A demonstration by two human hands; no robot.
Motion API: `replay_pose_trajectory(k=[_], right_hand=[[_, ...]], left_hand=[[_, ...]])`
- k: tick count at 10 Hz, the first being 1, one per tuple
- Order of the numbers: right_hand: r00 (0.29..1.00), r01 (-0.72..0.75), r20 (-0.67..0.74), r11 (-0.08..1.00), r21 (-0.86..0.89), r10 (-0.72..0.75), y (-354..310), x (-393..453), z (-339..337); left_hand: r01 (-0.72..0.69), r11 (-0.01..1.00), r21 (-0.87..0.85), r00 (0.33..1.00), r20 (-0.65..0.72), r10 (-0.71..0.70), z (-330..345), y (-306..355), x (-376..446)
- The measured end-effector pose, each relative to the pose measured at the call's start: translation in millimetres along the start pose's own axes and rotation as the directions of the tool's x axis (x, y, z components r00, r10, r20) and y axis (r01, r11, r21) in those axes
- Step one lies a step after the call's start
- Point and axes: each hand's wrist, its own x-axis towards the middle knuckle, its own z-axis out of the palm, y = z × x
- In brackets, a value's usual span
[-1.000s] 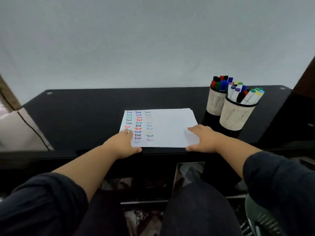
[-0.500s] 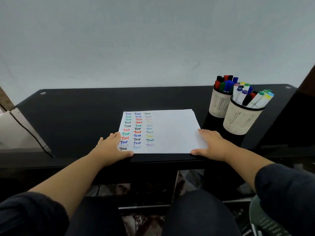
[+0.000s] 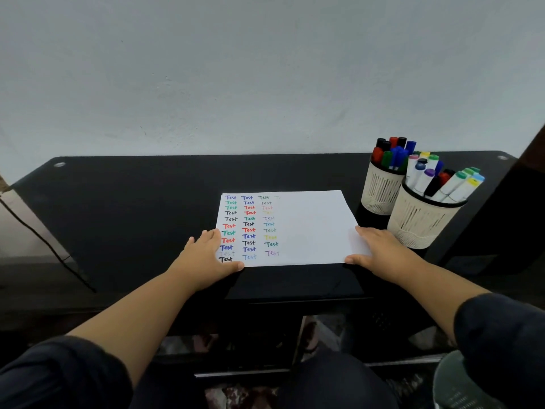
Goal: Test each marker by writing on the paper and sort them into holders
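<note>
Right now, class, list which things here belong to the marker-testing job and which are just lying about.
Belongs to the job:
paper with coloured "Test" words
near holder of white-barrelled markers
far holder of dark markers
left hand and right hand, flat at the paper's edges

Just lying about:
black table
dark cable, far left

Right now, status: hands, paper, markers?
Both hands open, left hand and right hand flat on paper edges. Markers all in both holders. Nothing in the way.

marker barrels hid in holders; faint words illegible
</note>
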Motion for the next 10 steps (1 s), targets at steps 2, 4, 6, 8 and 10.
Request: replay_pose_trajectory(k=[2, 4, 6, 8, 10], right_hand=[[1.000, -0.028, 0.004, 0.999, -0.018, 0.028, 9.9, 11.8, -4.3], [0.998, -0.050, 0.028, 0.997, -0.064, 0.052, 10.6, 16.6, -8.5], [0.995, -0.085, 0.052, 0.991, -0.102, 0.091, 5.6, 22.8, -12.0], [0.993, -0.095, 0.056, 0.991, -0.095, 0.101, 7.0, 18.6, -12.9], [1.000, -0.012, -0.022, 0.997, 0.076, 0.014, 10.3, -30.5, -27.0]], left_hand=[[-0.011, 1.000, 0.029, 1.000, 0.022, 0.010, 0.2, 9.9, 18.4], [-0.005, 1.000, 0.027, 0.999, 0.037, 0.004, -2.8, 19.4, 22.8], [0.017, 1.000, 0.004, 0.999, 0.028, -0.017, -7.0, 29.6, 19.2], [-0.011, 0.981, -0.192, 1.000, -0.018, 0.007, -8.2, 23.4, 17.9], [-0.327, 0.592, -0.736, 0.914, -0.406, 0.000, -63.9, -2.2, -103.4]])
